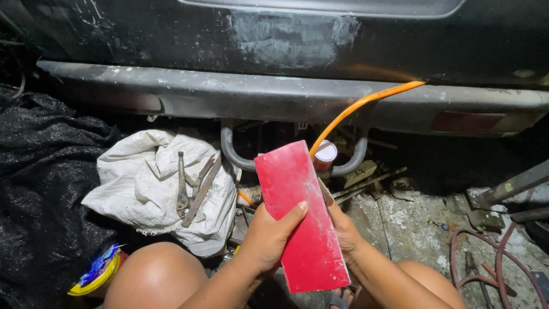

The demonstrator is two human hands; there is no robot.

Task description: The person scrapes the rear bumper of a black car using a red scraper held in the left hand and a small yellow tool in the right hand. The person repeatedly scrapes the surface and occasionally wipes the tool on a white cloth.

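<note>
A flat red rectangular sheet (297, 212), stiff like a sanding sheet or card, is held upright in front of me by both hands. My left hand (266, 237) grips its left edge with the thumb laid across the red face. Behind the sheet's right edge, my right hand (343, 229) supports it, mostly hidden. Just beyond the sheet's top stands a small can with a white lid (325, 153). Above is a dark vehicle body with a grey sanded patch (291, 37) and a grey bumper (286, 97).
An orange hose (366, 103) arcs from the bumper down behind the sheet. A white sack (148, 183) at left carries pliers and metal tools (191, 186). Black netting (40, 189) lies far left, and a yellow-rimmed tub (94, 274) sits by my left knee (154, 274). Reddish hose (486, 257) and scrap lie at right.
</note>
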